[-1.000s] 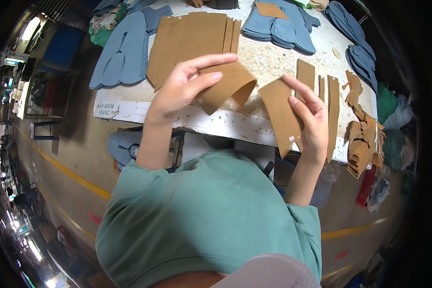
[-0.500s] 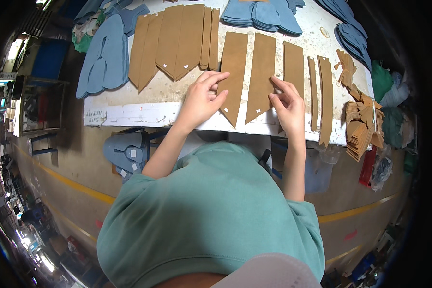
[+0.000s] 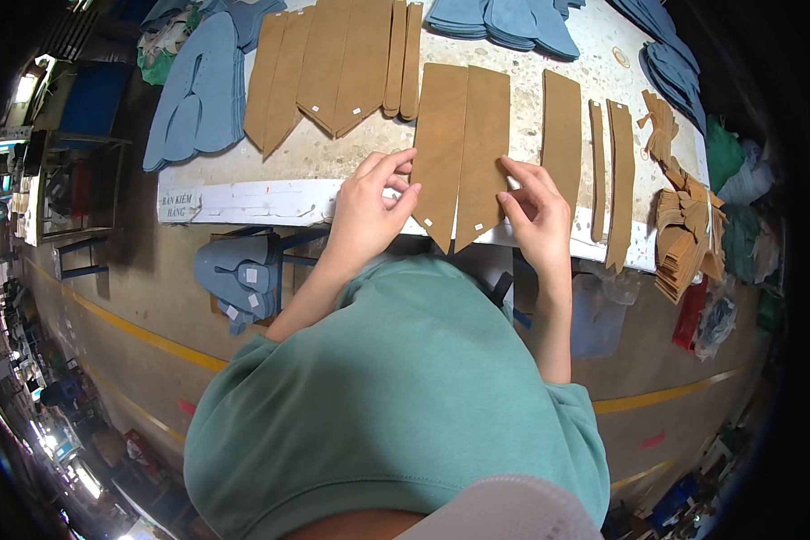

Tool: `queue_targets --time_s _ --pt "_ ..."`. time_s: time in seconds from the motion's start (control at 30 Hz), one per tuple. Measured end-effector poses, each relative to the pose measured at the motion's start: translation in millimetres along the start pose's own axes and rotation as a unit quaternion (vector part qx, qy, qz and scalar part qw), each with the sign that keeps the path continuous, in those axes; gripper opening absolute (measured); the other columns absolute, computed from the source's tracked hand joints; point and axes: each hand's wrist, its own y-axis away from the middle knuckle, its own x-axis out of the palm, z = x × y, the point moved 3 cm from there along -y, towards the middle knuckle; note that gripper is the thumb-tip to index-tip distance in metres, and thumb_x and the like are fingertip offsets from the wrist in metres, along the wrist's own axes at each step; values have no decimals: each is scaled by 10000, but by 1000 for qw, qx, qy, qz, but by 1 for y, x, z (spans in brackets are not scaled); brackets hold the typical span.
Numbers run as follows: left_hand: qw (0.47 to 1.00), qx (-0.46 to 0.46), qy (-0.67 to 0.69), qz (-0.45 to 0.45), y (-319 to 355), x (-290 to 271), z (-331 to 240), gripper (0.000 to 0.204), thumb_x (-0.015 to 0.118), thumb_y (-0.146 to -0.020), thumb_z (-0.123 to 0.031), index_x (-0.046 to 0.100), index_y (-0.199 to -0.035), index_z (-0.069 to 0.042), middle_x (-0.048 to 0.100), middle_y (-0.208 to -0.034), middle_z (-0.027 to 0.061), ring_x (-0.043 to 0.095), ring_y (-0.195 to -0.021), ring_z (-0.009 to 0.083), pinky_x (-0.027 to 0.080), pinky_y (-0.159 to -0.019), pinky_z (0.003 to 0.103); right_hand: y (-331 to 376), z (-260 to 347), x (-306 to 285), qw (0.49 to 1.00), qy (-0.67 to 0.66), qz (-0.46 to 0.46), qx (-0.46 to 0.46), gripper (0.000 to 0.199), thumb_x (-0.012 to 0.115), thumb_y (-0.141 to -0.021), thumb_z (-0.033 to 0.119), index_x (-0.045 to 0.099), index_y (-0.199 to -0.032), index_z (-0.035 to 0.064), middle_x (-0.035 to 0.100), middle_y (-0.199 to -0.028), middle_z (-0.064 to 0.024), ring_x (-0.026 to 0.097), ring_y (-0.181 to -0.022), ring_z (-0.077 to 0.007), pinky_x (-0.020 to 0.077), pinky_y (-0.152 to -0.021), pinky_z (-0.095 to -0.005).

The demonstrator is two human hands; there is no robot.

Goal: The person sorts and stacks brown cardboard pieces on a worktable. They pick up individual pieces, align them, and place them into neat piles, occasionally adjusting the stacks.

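Two brown suede-like panels with pointed lower ends, a left panel [image 3: 440, 135] and a right panel [image 3: 486, 135], lie side by side before me. Their long inner edges meet, and both points overhang the table's near edge. Each bears a small white sticker near its tip. My left hand [image 3: 371, 200] is open at the left panel's outer edge, fingertips and thumb touching it. Along the right panel's outer edge rest the fingertips of my right hand [image 3: 540, 214], also open, thumb apart from the index finger. Neither hand is closed round a panel.
Left of the panels lie brown pointed pieces [image 3: 337, 72] and a stack of blue cut pieces [image 3: 193, 108]. To the right are a wide brown strip [image 3: 562, 135], narrow strips [image 3: 619, 180] and tied brown bundles [image 3: 684, 234]. More blue stacks [image 3: 504, 27] sit along the white table's [image 3: 252, 205] far side.
The gap between the two panels has closed as the right one moved left against the other. Both have shifted slightly nearer to me, and their points now pass the table edge.
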Motion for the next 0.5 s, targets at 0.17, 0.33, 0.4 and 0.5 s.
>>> queue_targets --time_s 0.17,0.33,0.4,0.5 --pt "999 28 -17 -10 0 1 4 326 665 -830 13 656 -1154 -16 609 -972 74 634 -783 107 587 -664 240 2 6 3 999 36 -7 -14 422 609 -826 -58 623 -1235 43 626 -1130 -92 670 -792 -161 549 -732 -269" --pt "996 25 -80 -3 0 1 3 286 693 -813 -27 680 -1099 -34 612 -913 71 641 -726 128 564 -621 269 5 11 7 995 97 -29 -23 371 637 -822 -39 641 -1188 27 600 -1089 -99 635 -818 -182 541 -739 -289" --pt "995 40 -96 1 -3 -6 2 251 697 -825 -62 696 -1076 -55 616 -883 63 630 -710 123 541 -615 264 3 15 8 985 160 -40 -54 339 648 -819 -14 647 -1156 15 585 -1067 -112 619 -891 -238 533 -780 -333" --pt "997 15 -74 -26 -13 -30 8 191 694 -854 -124 716 -1039 -83 621 -838 53 607 -682 112 523 -618 253 -1 24 11 957 248 -34 -145 320 668 -814 29 655 -1134 24 576 -1060 -112 563 -991 -274 495 -850 -378"
